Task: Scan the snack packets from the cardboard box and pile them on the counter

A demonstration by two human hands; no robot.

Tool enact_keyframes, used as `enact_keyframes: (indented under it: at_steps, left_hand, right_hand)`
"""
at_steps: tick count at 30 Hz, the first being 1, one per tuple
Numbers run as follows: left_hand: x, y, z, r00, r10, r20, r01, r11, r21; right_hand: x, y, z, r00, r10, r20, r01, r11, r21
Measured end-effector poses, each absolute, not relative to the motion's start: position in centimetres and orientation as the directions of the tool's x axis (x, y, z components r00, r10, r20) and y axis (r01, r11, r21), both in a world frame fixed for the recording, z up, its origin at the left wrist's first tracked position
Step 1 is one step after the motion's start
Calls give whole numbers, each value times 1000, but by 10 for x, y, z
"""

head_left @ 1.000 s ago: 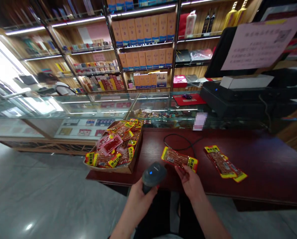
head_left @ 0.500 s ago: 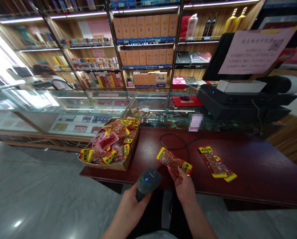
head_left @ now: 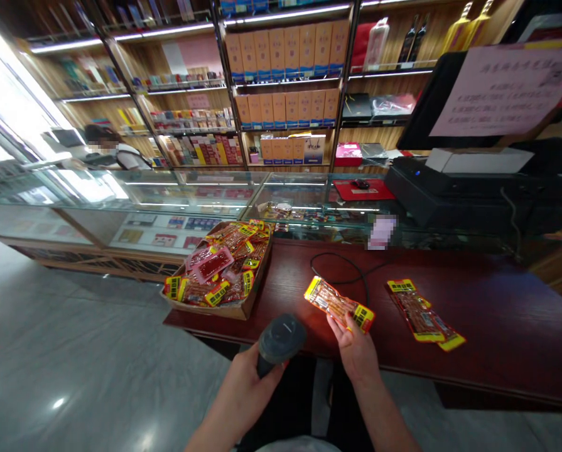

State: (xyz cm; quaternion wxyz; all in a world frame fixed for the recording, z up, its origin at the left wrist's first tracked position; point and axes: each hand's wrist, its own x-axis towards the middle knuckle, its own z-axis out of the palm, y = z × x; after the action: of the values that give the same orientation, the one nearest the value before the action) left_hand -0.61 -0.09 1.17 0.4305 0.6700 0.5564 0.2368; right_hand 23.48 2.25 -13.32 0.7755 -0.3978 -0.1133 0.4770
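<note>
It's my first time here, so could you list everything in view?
Counter: one, dark red, centre right
Held packet: one, yellow and brown, above counter
Loose packets: two, yellow and brown, overlapping on counter
Cardboard box: one, brown, counter's left end, holding heaped packets
Scanner: one, dark grey, low centre
Cable: one, black, on counter
Glass cases: at least two, clear, behind counter
Mouse: one, dark, on red mat
Monitor: one, black, right, with pink paper
Blurred item: one, pinkish, centre right
Shelves: several, brown, back wall, holding boxes and bottles
Another person: one, white clothing, far left
Left hand: one, bare, gripping scanner
Right hand: one, bare, gripping held packet
</note>
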Motion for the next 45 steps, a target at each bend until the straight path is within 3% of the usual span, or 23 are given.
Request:
enact_keyframes:
  at_steps: [10,14,19,23,25,30,33,35,37,38,40,42,43,45]
  left_hand:
    - [1,4,11,288,950,-121,510,-46,859]
    - [9,8,10,315,944,-102,483,-67,873]
    - [2,12,7,243,962,-126,484,-7,875]
    - [-10,14,2,174,971,-166,488,62,871]
    - [-16,14,-2,162,971,-173,495,72,866]
    - [-24,12,-9,140,975,-172,496,82,864]
    - [-28,9,-9,128,976,-174,498,89,862]
    - [-30,8,-7,124,976,-182,493,98,864]
    - [-31,7,-6,115,975,-190,486,112,867]
    - [-32,6,-5,108,975,-195,484,120,867]
    - [-31,4,-4,94,974,-204,485,134,864]
    - [-31,1,-3,86,975,-206,486,139,863]
    - [-30,-1,-2,86,976,-201,483,136,865]
    - [-30,-3,-2,97,977,-188,475,120,872]
  right_hand:
    - [216,15,-109,501,807,-312,-717,185,-672]
    - [222,14,-109,525,804,-279,-689,209,-694]
    - [303,9,-114,755,587,-292,-568,363,-739]
    - [373,2,-114,831,429,-353,-534,440,-722]
    - [389,-1,-110,835,405,-372,-537,450,-714]
    - [352,6,-88,649,618,-444,-690,232,-686]
    - [294,34,-65,498,797,-342,-697,133,-705]
    - [251,65,-48,401,901,-165,-548,91,-832]
    - [211,100,-32,268,963,38,-194,93,-977]
    - [193,117,-26,186,972,146,23,144,-989]
    - [160,144,-16,13,958,286,393,258,-883]
    - [134,160,-10,-109,943,313,617,312,-723]
    - [123,164,-9,-133,944,301,675,309,-670]
    - [109,167,-8,-121,955,270,668,280,-689]
